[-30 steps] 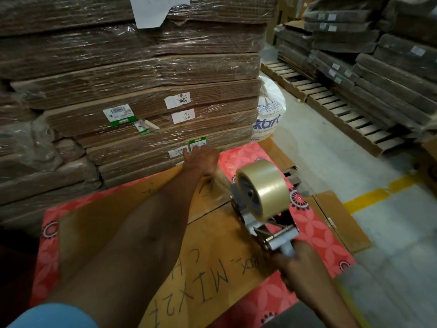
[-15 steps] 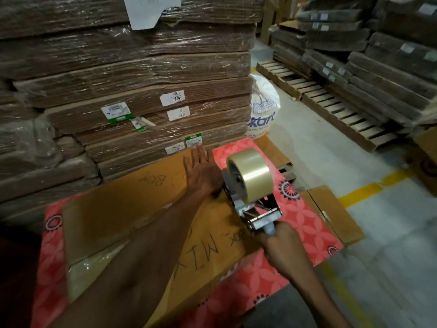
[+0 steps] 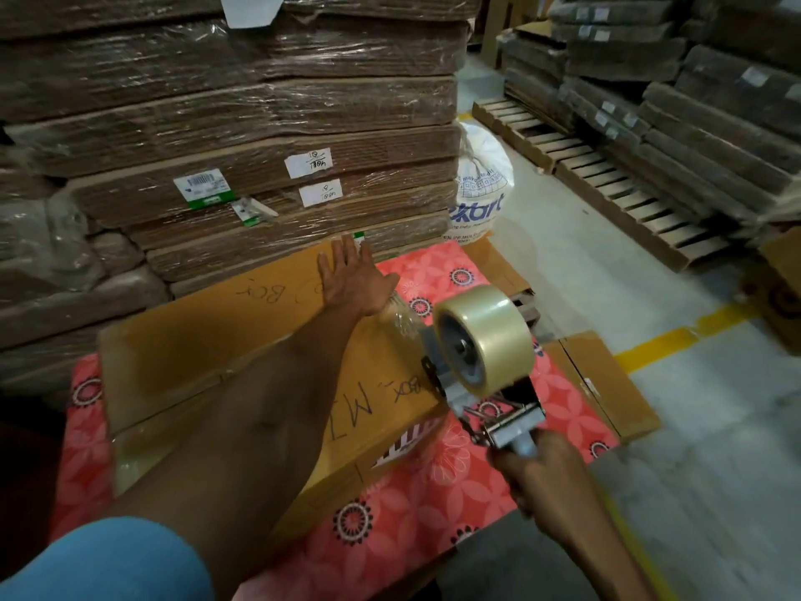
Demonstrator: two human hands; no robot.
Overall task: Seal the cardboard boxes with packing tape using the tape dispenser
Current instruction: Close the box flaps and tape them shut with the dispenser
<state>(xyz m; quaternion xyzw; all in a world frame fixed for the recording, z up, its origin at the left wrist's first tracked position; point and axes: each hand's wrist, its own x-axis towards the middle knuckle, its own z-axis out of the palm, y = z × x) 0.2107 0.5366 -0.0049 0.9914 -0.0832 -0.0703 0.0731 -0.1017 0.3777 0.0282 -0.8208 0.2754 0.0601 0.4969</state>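
Flat, spread left hand (image 3: 353, 281) steadies the cardboard box (image 3: 208, 340) at its far edge while the right hand (image 3: 542, 474) grips the tape dispenser (image 3: 481, 362).

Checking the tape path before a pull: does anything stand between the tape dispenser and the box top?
Nothing loose does. Only the left hand lies flat on the cardboard box beside the tape dispenser, its forearm crossing the top; the right hand grips the handle.
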